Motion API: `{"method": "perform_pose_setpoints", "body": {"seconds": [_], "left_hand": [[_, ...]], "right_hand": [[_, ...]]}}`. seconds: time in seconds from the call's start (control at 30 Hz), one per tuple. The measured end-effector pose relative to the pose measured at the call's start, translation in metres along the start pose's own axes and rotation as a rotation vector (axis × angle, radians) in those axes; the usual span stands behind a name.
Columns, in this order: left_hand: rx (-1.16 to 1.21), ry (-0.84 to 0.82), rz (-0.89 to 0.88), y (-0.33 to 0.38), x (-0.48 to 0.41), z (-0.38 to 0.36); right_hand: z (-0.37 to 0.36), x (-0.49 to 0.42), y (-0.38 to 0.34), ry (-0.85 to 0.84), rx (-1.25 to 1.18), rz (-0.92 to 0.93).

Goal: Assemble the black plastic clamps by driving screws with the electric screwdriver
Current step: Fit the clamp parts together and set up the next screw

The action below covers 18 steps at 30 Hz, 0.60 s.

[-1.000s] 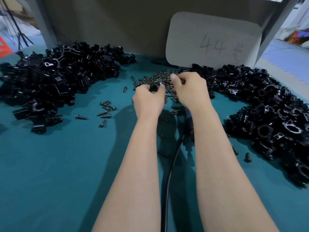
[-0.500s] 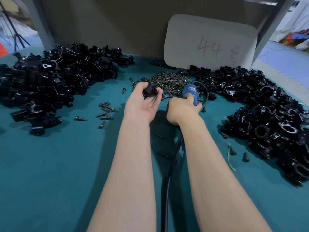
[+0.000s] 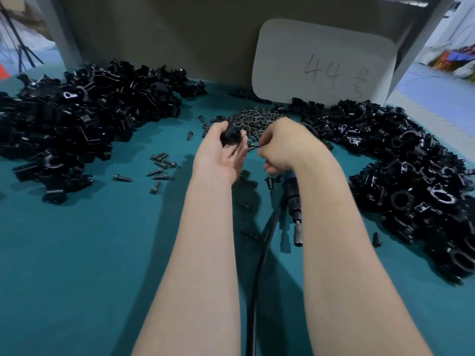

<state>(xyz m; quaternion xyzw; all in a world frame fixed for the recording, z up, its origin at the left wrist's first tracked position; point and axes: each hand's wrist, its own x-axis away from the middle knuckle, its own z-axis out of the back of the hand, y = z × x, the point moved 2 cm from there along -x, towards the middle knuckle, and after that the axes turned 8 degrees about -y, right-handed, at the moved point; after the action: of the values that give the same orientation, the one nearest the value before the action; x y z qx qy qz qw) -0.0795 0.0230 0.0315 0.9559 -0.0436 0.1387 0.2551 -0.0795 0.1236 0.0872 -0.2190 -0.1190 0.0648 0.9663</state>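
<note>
My left hand lies palm up and holds a black plastic clamp in its fingertips, just in front of the screw pile. My right hand is right beside it, fingers curled. It pinches a small dark screw at its fingertips, close to the clamp. The same hand grips the electric screwdriver, whose black nose and metal bit point back toward me under the wrist. Most of the tool's blue body is hidden by the hand.
Large heaps of black clamp parts lie on the teal table at the left and right. Loose screws are scattered left of my left hand. The tool's black cable runs between my forearms. A white card leans against the back wall.
My right hand left the screw pile, gripped the blue screwdriver, then swung it so the bit points toward me and moved back beside the clamp. My left hand turned palm up.
</note>
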Motion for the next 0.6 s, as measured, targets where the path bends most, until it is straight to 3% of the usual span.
{"method": "perform_pose_setpoints", "body": {"seconds": [0.23, 0.6], "left_hand": [[0.017, 0.017, -0.063, 0.002, -0.002, 0.001], [0.083, 0.052, -0.097, 0.003, -0.002, 0.002]], "right_hand": [[-0.019, 0.005, -0.010, -0.306, 0.516, 0.006], [-0.039, -0.014, -0.002, -0.220, 0.347, -0.038]]}}
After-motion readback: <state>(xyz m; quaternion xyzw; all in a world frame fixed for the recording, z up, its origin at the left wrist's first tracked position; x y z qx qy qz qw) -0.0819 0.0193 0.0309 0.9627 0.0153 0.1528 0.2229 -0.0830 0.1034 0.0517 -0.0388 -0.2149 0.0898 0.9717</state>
